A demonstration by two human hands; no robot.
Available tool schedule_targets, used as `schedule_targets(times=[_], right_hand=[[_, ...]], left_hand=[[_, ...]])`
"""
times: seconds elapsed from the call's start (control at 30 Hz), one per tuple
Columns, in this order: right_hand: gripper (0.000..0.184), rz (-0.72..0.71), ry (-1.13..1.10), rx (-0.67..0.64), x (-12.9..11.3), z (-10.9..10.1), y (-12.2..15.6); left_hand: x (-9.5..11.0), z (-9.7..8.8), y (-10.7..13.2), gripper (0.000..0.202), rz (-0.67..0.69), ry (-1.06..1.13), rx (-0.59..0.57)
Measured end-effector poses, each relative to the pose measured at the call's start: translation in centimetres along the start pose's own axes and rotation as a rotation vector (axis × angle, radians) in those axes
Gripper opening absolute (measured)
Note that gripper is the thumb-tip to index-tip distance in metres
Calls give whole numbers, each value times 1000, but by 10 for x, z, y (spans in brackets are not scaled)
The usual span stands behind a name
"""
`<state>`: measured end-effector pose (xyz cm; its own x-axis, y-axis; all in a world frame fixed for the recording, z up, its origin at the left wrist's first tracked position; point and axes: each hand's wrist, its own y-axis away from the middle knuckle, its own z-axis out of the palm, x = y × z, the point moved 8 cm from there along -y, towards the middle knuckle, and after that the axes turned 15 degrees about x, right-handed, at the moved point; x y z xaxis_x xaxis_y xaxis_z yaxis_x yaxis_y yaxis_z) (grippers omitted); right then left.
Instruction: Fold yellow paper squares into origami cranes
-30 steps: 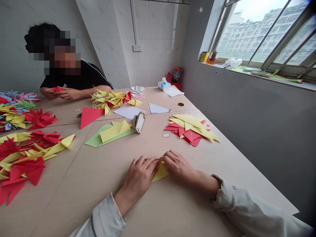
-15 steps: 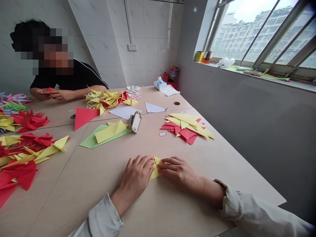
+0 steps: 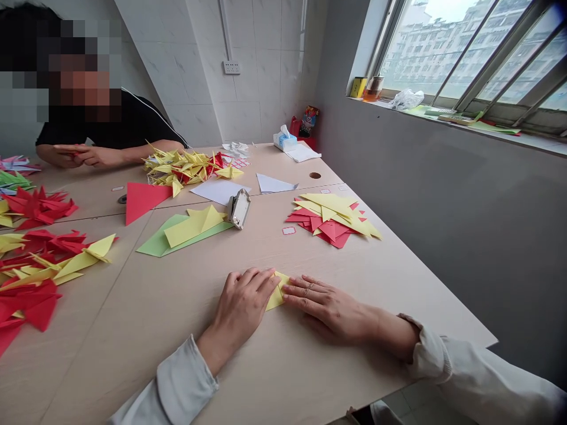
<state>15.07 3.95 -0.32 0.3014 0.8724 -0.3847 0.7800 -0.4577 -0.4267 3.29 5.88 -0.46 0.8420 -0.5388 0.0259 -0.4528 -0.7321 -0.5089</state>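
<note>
A small folded sheet of yellow origami paper [image 3: 275, 297] lies on the table between my hands, its sides partly covered by fingers. My left hand [image 3: 243, 300] holds the left side down with fingers curled over it. Flat and stretched out, the fingers of my right hand [image 3: 330, 304] rest on the right edge of the paper. Beyond them is a pile of red and yellow folded papers [image 3: 332, 221]. Ahead to the left, a yellow folded piece [image 3: 190, 230] sits on a green sheet [image 3: 153, 243], beside a small white box-like object [image 3: 240, 208].
Red and yellow folded cranes [image 3: 39, 260] cover the left side, with another heap of yellow cranes [image 3: 181, 168] farther back. A co-worker's hands [image 3: 88, 155] are at the far left. A tissue box [image 3: 284, 139] stands at the back. The table's right edge [image 3: 425, 271] runs near the grey wall.
My right hand's fingers have straightened and slid slightly right along the paper, and more of its right part shows. The whole view has shifted a little.
</note>
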Motion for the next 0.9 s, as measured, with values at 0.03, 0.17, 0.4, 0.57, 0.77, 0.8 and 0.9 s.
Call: schedule_targets(times=[0.03,0.17,0.4,0.57,0.77,0.8,0.9], right_hand=[[51,5,-24,6,-2,-3,4],[41,142,-95,161,10,-22,18],[27,349,-3,365,42,-35,22],[22,241,-12,312,40,-28,12],[20,261,10,294,40,-26,7],[20,273,25,297,40,-23,6],[21,287,57,329,42,-17,4]], left_hand=[[0,0,0,29,-1,0,-5],[-3,-2,-1,28,-32,49,5],[-9,0,-1,26,-33,123,8],[-8,6,4,28,68,163,-23],[-13,8,6,36,46,168,-12],[-13,8,6,38,41,171,-11],[-12,6,5,37,26,177,4]])
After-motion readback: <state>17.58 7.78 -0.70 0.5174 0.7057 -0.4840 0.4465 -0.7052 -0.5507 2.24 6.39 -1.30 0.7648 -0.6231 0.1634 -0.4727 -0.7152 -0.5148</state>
